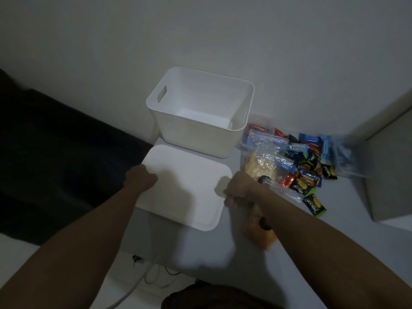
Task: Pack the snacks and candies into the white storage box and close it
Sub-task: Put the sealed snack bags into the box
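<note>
Lid (pixel 182 188) overhangs table (pixel 278 275) at frame centre; left hand (pixel 141 178) grips its edge, right hand (pixel 238 192) curled, grip unclear. Lid may tip off; box (pixel 200 112) empty, snacks (pixel 301 166) unpacked.

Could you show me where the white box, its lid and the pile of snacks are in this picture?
white storage box (pixel 191 139): head view, on its near outer wall.
lid (pixel 187 188): head view, on its flat top, between the two hands.
pile of snacks (pixel 310 168): head view, on a dark wrapper mid-pile.

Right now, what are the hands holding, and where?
Left hand grips the white lid at its left edge. Right hand is at its right edge; grip unclear.
</note>
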